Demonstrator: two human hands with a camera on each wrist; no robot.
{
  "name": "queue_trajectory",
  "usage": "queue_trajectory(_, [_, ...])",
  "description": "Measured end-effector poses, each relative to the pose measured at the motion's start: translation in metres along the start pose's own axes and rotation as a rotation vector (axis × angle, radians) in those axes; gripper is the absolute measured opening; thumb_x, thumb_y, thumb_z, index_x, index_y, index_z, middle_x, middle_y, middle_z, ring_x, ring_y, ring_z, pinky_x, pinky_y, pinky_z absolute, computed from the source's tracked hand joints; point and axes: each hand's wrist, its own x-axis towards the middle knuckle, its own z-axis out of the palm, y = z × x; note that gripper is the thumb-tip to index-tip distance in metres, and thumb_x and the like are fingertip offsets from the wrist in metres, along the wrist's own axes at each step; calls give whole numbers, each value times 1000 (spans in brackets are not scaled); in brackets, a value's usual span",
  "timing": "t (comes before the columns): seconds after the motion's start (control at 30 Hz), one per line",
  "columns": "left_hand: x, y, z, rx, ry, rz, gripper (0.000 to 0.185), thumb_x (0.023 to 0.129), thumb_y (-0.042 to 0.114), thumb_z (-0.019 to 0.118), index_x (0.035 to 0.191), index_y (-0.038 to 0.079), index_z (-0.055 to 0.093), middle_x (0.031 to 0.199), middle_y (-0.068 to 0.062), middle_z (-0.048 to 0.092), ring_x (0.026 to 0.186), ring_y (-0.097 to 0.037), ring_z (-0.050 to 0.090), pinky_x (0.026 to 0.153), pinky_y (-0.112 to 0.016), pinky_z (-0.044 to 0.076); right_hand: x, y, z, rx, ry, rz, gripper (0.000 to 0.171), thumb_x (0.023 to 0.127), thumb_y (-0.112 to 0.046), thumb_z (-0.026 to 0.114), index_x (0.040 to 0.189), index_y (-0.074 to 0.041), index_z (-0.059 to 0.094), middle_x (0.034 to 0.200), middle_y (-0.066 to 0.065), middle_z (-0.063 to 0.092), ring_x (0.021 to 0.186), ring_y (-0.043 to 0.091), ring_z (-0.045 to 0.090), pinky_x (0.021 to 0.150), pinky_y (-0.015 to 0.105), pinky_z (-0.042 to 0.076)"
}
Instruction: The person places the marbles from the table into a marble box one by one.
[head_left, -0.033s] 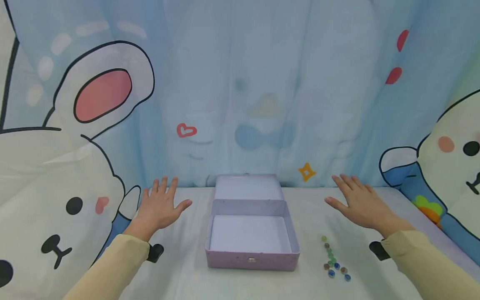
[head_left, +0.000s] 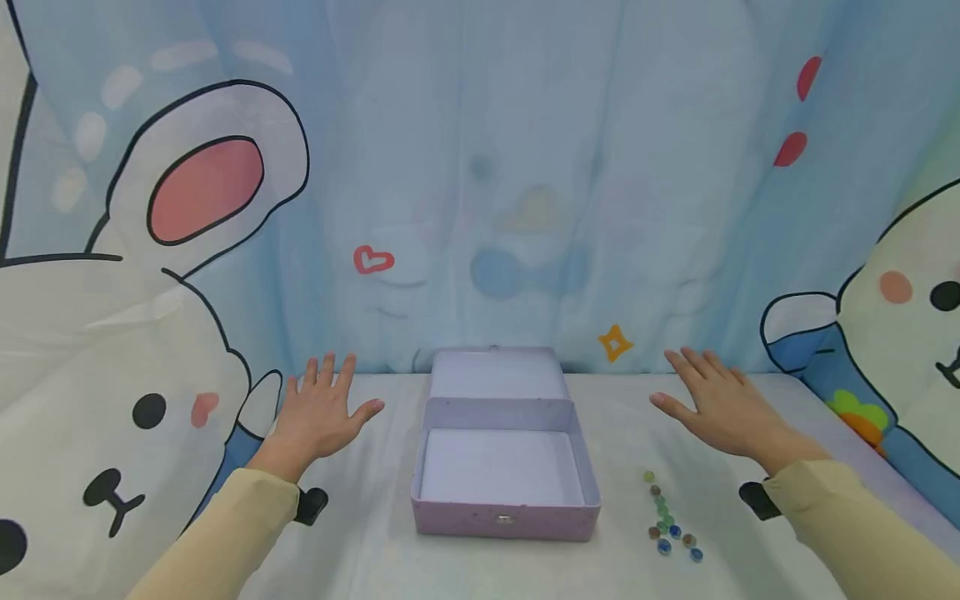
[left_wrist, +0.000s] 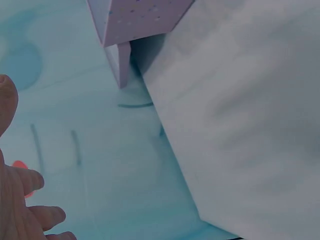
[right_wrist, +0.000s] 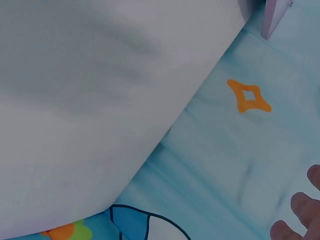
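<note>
Right now both hands lie flat with fingers straight and spread, holding nothing. The left hand (head_left: 321, 412) rests palm down on the white surface (head_left: 360, 533), just left of an open lilac box (head_left: 504, 508), and the right hand (head_left: 716, 408) rests the same way well to the box's right. The box sits between the hands near the middle of the surface, its lid (head_left: 497, 375) tipped back toward the cartoon-print backdrop (head_left: 525, 167) and its pale inside bare. A small cluster of glass beads (head_left: 667, 521), green, blue and brownish, lies on the surface just right of the box's front corner and nearer the viewer than the right hand, touching neither. Cream sleeves (head_left: 225, 533) cover both forearms. From the left wrist view a corner of the box (left_wrist: 135, 22) shows above the left hand's fingers (left_wrist: 30, 220).
</note>
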Motion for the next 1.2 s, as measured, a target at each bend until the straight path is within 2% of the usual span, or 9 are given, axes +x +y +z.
queue_trajectory(0.23, [-3,-4,1,-6,-6,-5,84,103,55,49,160,0,24,165,-33,21,151,-56,20,119,-76,19,0,-3,1,-2,-1,1,91,101,-61,48,159,5,24,161,37,22,148,61,17,114,80,16])
queue_trajectory(0.37, [0,-2,-1,-87,11,23,81,103,52,51,158,-3,28,163,-33,27,150,-53,27,120,-71,25,-2,-3,1,-6,11,-3,91,101,-61,49,158,6,24,161,38,23,147,61,19,113,80,17])
queue_trajectory(0.47, [0,0,4,-239,-26,19,77,104,48,51,156,-6,32,160,-31,36,147,-49,36,120,-65,32,-5,-3,0,-7,14,1,91,101,-61,49,158,6,24,161,38,23,147,61,20,113,81,17])
queue_trajectory(0.53, [-2,3,14,-378,-61,-26,73,105,47,50,154,-5,36,156,-29,43,143,-47,44,117,-62,38,-7,-3,-1,-6,7,10,92,101,-62,48,158,6,24,161,38,22,147,61,19,113,81,16])
queue_trajectory(0.7, [-13,14,59,-700,-114,-182,66,106,49,49,147,-3,49,139,-25,62,126,-39,63,105,-55,53,-14,0,-4,-9,9,19,92,101,-62,49,157,7,25,159,39,24,145,62,20,112,81,17])
queue_trajectory(0.8, [-16,22,90,-861,-163,-226,63,106,46,51,141,-7,54,129,-22,69,117,-34,68,97,-48,59,-18,5,-1,-14,5,24,92,101,-61,50,157,7,25,158,40,25,143,62,21,111,81,18])
queue_trajectory(0.97, [-15,33,119,-1139,-228,-265,58,108,38,50,141,-10,53,140,-26,61,131,-39,60,100,-45,58,-22,11,4,-10,-11,49,92,101,-62,49,157,8,25,157,42,25,143,62,21,110,82,18])
queue_trajectory(1.1, [-12,35,125,-1341,-284,-263,61,108,36,50,144,-14,47,150,-29,51,140,-43,50,106,-49,54,-27,16,9,-1,-35,77,95,100,-64,48,156,9,24,156,43,23,142,63,19,111,82,17])
queue_trajectory(1.2, [-10,34,125,-1415,-313,-267,64,107,37,53,142,-17,47,148,-31,51,139,-44,50,106,-49,53,-31,23,13,-1,-32,81,94,101,-62,49,155,10,25,155,44,24,141,63,20,111,82,18])
